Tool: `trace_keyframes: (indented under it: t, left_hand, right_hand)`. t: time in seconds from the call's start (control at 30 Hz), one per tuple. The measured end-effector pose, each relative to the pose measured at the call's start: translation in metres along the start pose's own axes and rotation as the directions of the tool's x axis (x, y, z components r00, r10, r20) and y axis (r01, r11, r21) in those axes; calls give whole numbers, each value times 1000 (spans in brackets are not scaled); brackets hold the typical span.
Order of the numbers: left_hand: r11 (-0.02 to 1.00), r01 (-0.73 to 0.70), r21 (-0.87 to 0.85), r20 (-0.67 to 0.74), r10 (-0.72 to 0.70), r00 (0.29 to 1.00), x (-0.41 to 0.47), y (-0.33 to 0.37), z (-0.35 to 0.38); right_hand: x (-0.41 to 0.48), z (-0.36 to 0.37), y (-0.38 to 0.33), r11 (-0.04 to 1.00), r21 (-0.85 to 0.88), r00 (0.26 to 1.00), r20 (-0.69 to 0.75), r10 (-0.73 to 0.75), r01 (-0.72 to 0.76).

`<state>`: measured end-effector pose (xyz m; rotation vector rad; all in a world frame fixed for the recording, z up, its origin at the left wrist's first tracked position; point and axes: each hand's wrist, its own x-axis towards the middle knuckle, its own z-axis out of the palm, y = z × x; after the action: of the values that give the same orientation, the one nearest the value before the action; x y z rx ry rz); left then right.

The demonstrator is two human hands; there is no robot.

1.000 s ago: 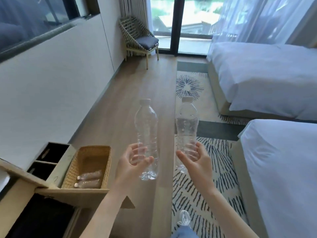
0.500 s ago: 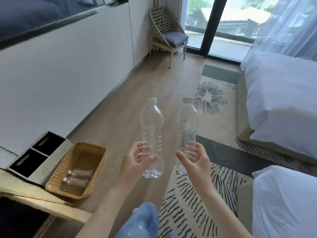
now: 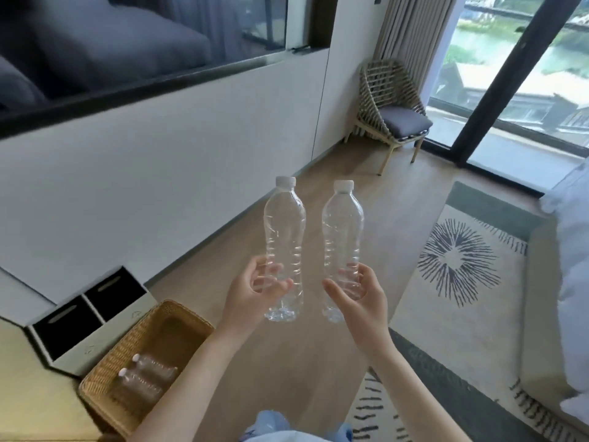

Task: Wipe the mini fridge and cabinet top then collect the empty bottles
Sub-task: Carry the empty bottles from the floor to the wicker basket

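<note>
Two small clear capped bottles [image 3: 146, 376] lie in the brown woven basket [image 3: 191, 317] at near left, just beside a white bin with two black openings [image 3: 95, 314]. Beyond it, the left hand [image 3: 251, 291] curls its fingers round the lower body of a clear empty plastic bottle with a white cap [image 3: 283, 224]. The right hand [image 3: 360, 298] grips a matching bottle [image 3: 342, 228] the same way. Both bottles stand upright, side by side, apart. Over the last second the view has swung left and the basket has drawn closer, so collecting looks nearly finished. Bare wooden floor [image 3: 287, 378] lies open under the hands. The patterned rug [image 3: 459, 260] and white bed [image 3: 573, 250] bound the right, and a wicker chair [image 3: 392, 113] stands far off.
</note>
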<state>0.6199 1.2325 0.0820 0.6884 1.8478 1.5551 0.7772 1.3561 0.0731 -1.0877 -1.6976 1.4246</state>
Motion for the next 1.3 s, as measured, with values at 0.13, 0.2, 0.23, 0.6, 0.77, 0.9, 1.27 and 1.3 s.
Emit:
trace_keyframes:
  t: [0.13, 0.2, 0.23, 0.6, 0.77, 0.9, 1.27, 1.3]
  left_hand:
    - [998, 20, -67, -93, -26, 995, 56, 12, -15]
    - [994, 50, -100, -146, -64, 987, 77, 8, -22]
    - [992, 63, -114, -177, -82, 981, 88, 5, -26]
    - [959, 89, -269, -678, -254, 690, 166, -9, -64]
    - [927, 81, -366, -811, -360, 462, 159, -24, -76]
    - [899, 77, -431, -853, -434, 290, 140, -37, -96]
    - [834, 181, -522, -801, -552, 233, 87, -130, -228]
    - [827, 198, -526, -790, -561, 245, 87, -140, -241]
  right_hand:
    - [72, 34, -19, 998, 56, 993, 115, -24, 17]
    - [105, 52, -23, 997, 75, 984, 177, -24, 11]
    - [122, 62, -23, 997, 79, 977, 211, -28, 11]
    - [285, 199, -32, 998, -10, 672, 740, -31, 57]
    - [300, 267, -41, 991, -56, 460, 888, -6, 122]
    - [283, 314, -42, 987, -62, 334, 942, 9, 147]
    - [187, 450, 13, 962, -218, 273, 947, 167, 168]
    - [179, 463, 21, 955, -243, 289, 939, 188, 169]
